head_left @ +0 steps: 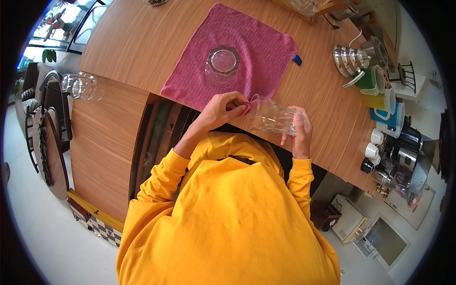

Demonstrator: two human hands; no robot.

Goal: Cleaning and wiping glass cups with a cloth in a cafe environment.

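A pink cloth (251,40) lies spread on the wooden table in front of me. On it stands a clear faceted glass (222,64), apparently upside down. My right hand (303,132) grips a second clear drinking glass (273,118) by its base end. This glass is tipped on its side above the table's near edge, its mouth toward my left hand (221,111). The fingers of that left hand are pinched on a bit of pink fabric, seemingly the cloth's near edge, close beside the glass's rim.
Two clear glasses (83,86) stand at the left part of the table. To the right are a silver gooseneck kettle (348,60), coloured containers (380,99), white cups (373,151) and a coffee machine (408,159). A wooden tray (304,14) sits at the far edge.
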